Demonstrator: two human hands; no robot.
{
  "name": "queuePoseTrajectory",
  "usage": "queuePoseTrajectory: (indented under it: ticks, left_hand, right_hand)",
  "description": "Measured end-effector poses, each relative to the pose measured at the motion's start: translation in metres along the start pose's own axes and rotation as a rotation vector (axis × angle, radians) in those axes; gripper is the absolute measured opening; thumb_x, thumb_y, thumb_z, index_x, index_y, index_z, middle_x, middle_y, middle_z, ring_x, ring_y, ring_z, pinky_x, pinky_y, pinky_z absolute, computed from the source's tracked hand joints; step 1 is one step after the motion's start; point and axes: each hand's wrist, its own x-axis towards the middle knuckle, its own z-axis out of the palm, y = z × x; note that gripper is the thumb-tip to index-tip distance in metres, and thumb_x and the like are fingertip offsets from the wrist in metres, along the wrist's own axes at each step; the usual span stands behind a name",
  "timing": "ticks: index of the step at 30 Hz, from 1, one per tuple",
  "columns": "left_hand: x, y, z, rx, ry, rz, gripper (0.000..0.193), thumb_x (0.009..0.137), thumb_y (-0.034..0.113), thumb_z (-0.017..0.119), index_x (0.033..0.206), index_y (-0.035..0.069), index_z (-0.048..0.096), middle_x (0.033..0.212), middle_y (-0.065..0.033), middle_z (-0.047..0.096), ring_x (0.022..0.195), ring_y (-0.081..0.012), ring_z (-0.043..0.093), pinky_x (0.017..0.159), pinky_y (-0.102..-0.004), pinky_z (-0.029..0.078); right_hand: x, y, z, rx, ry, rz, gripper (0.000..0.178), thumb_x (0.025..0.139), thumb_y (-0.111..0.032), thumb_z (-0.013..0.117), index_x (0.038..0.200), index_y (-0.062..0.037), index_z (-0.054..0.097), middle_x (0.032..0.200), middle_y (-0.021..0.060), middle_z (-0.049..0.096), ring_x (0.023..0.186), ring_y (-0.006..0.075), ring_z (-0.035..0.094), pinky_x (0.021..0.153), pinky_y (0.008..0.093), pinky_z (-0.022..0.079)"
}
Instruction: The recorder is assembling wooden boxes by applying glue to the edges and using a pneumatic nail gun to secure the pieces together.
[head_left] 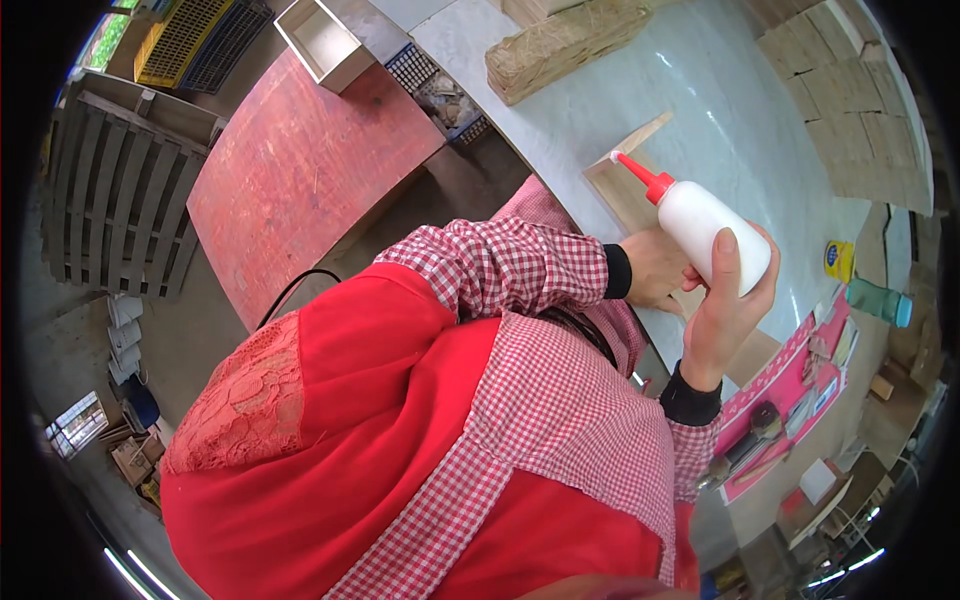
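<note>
Right hand (730, 310) clamped around bottle (700, 225), tilted seemingly so its nozzle (638, 173) reaches wood (616, 192); left hand (652, 268) near wood (grip hidden, can't tell).

I see a white squeeze bottle (700, 230) with a red collar and a long tapered red nozzle, held tilted in the right hand (737, 295), its nozzle aimed up and to the left with a white blob at the tip. I make out a pale wooden piece (620, 197) on the glossy tabletop (745, 130), just by that tip; partly covered by the left hand (655, 268), its full shape escapes me.
</note>
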Motion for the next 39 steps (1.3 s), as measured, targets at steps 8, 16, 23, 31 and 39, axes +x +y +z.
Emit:
queuePoseTrajectory:
  ticks: [8,16,23,31,39]
  left_hand:
    - [0.004,0.006,-0.007,0.278,0.06,0.09,0.073,0.077,0.057,0.07,0.128,0.008,0.054,0.136,-0.0132,0.051,0.133,-0.0325,0.041,0.114,-0.0508,0.027]
    - [0.003,0.006,-0.006,0.408,0.008,0.101,0.086,0.083,0.062,0.061,0.145,0.005,0.043,0.152,-0.0183,0.039,0.144,-0.0352,0.029,0.118,-0.0562,0.017]
    - [0.003,0.005,-0.005,0.398,0.022,0.105,0.087,0.083,0.062,0.061,0.145,0.004,0.043,0.151,-0.0191,0.039,0.143,-0.0355,0.031,0.118,-0.0564,0.017]
    - [0.002,0.006,-0.009,0.272,-0.019,0.085,0.083,0.078,0.059,0.067,0.139,0.005,0.049,0.145,-0.0156,0.046,0.142,-0.0321,0.034,0.118,-0.0556,0.019]
    - [-0.005,0.001,-0.037,0.467,-0.123,0.078,0.082,0.082,0.06,0.064,0.143,0.008,0.046,0.146,-0.0102,0.047,0.142,-0.0292,0.035,0.118,-0.0554,0.022]
  right_hand:
    - [0.016,-0.009,0.003,-0.051,0.09,-0.054,0.043,0.09,-0.031,0.074,0.112,0.0004,0.054,0.091,0.0101,0.06,0.059,0.0134,0.056,0.049,0.0247,0.042]
    - [0.045,-0.006,0.0,-0.044,0.151,-0.046,0.039,0.089,-0.031,0.074,0.104,-0.0006,0.055,0.083,0.0084,0.062,0.055,0.0123,0.056,0.048,0.0241,0.042]
    - [0.051,-0.009,0.001,-0.051,0.168,-0.043,0.039,0.089,-0.032,0.074,0.103,-0.0011,0.055,0.082,0.0084,0.062,0.054,0.0119,0.055,0.048,0.0241,0.041]
    - [0.024,-0.017,-0.009,-0.03,0.011,0.033,0.04,0.09,-0.032,0.072,0.108,-0.0001,0.056,0.081,0.0081,0.06,0.058,0.0122,0.054,0.049,0.0244,0.042]
    - [-0.019,-0.009,-0.124,0.245,0.336,-0.289,0.049,0.091,-0.036,0.068,0.119,0.0024,0.055,0.083,0.0078,0.06,0.063,0.0116,0.053,0.051,0.0235,0.038]
